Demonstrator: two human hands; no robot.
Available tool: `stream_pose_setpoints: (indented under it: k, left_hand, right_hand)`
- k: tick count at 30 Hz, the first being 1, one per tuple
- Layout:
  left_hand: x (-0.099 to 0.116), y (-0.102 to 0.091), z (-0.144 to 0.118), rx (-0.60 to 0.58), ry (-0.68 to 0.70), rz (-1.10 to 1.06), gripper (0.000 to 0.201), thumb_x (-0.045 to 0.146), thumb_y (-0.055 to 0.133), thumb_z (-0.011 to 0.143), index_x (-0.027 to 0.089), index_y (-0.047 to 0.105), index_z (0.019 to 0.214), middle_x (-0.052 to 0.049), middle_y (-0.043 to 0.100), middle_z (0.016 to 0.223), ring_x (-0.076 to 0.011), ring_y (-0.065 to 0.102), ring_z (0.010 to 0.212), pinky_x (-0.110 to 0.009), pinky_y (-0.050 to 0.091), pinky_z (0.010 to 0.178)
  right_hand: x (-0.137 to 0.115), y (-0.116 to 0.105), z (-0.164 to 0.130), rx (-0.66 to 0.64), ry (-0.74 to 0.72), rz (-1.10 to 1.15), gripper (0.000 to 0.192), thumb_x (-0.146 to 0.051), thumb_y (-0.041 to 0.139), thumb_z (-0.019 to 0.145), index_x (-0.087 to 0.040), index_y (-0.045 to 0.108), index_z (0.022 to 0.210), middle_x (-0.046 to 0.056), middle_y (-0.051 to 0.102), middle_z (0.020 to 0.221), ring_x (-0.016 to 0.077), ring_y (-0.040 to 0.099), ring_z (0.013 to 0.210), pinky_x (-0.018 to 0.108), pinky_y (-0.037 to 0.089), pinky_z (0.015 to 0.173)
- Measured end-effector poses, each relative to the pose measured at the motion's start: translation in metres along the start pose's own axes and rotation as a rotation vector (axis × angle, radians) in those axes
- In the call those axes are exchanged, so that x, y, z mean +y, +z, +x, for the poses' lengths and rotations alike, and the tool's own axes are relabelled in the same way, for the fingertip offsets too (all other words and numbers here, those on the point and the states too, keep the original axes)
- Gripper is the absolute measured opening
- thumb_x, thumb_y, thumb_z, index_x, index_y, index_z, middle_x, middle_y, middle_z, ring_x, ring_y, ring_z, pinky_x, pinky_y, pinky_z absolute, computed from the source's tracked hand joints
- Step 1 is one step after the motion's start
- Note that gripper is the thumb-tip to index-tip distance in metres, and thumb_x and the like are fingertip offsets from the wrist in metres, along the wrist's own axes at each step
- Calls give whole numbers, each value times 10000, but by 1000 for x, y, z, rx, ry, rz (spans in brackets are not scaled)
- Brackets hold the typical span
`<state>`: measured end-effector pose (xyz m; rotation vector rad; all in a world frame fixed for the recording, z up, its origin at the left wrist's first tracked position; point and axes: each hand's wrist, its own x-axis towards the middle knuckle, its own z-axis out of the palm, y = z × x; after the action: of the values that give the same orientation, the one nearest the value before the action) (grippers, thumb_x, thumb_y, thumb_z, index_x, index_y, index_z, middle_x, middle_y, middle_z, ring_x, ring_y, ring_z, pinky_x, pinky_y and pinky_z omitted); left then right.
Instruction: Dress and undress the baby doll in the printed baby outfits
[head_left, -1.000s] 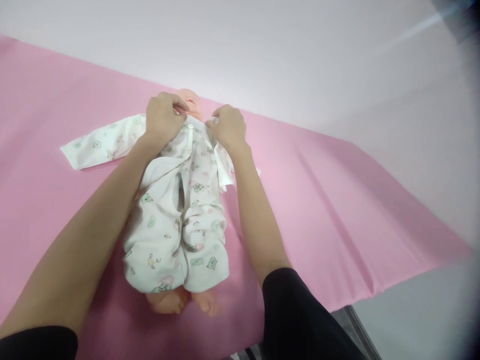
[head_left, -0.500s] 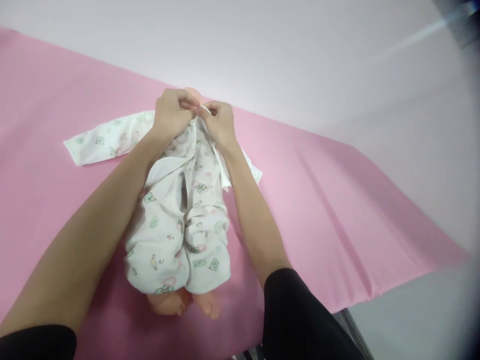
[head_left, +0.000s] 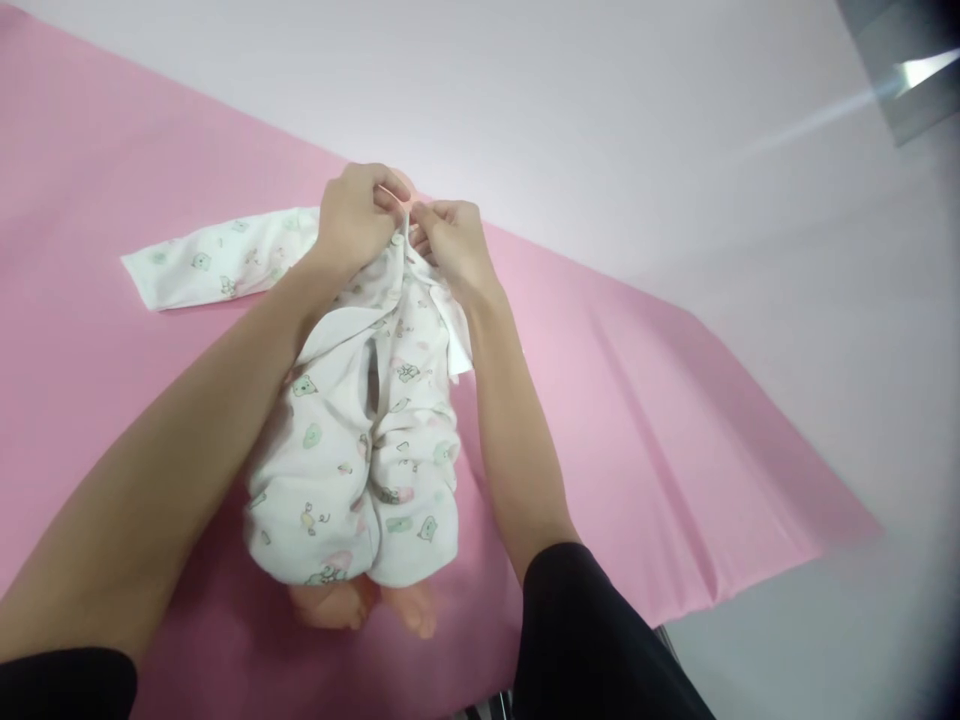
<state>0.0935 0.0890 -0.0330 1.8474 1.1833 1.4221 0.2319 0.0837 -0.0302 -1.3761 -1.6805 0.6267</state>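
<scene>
A baby doll [head_left: 409,612] lies on its back, feet toward me, its head mostly hidden behind my hands. It is dressed in white baby pajamas [head_left: 315,500] with green and pink animal prints; the top's front is partly open below. My left hand [head_left: 364,212] pinches the top's front edge near the neck, just above a small round button [head_left: 397,240]. Close beside it, my right hand [head_left: 452,240] is closed on the same collar edge. The fingertips almost meet. One sleeve [head_left: 217,262] stretches flat to the left; the other is mostly hidden by my right forearm.
A pink sheet [head_left: 585,400] covers the table under the doll, with a crease at the right. Behind it rises a pale wall [head_left: 562,120]. The sheet's edge drops off at the lower right, where dark metal legs [head_left: 499,705] show.
My hands stay at the collar, the right one shifted slightly and turned with the fabric edge now pulled more upright. The view has tilted a little.
</scene>
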Motion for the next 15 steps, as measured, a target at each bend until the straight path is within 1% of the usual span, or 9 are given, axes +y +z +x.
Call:
stream_pose_setpoints:
  k: [3,5,8,10,13,15]
  left_hand:
    - [3,-2,-2,-8,-33,38,297,38,574,709,195,712,921,-11,720,815,-138,652,790,-267,515,807]
    - [7,-4,-3,5,-63,74,322,55,559,714,203,711,956,-3,718,828,-136,641,810,-250,499,790]
    - [11,-5,-4,14,-96,117,287,136,598,721,200,700,982,-1,720,907,-138,633,872,-222,474,759]
    - [13,-5,-4,2,-91,151,279,142,611,718,191,693,981,-7,722,914,-141,637,883,-218,464,762]
    - [14,-3,-4,-17,-50,242,275,81,548,735,184,674,957,-23,719,868,-149,646,835,-244,459,760]
    - [15,-1,-6,-10,-12,329,286,47,493,742,187,648,937,-38,712,891,-167,645,831,-275,453,757]
  right_hand:
    - [-7,0,-5,-35,90,74,249,-354,527,948,-165,529,786,6,521,622,147,558,585,293,505,602]
    - [-11,2,-7,-20,106,74,208,-306,565,932,-168,519,782,-2,521,608,133,541,558,269,485,572]
    - [-15,5,-9,-3,106,31,219,-275,553,934,-171,502,749,-6,517,593,114,520,540,240,456,552]
    - [-18,5,-11,-3,109,-4,224,-256,545,933,-175,488,732,-9,510,582,103,503,530,224,434,539]
    - [-19,4,-11,-9,93,-61,201,-226,558,916,-180,478,737,-24,487,569,82,466,518,203,405,537]
    - [-17,2,-9,-67,50,-130,189,-244,535,926,-180,473,760,-35,466,568,67,437,519,194,390,553]
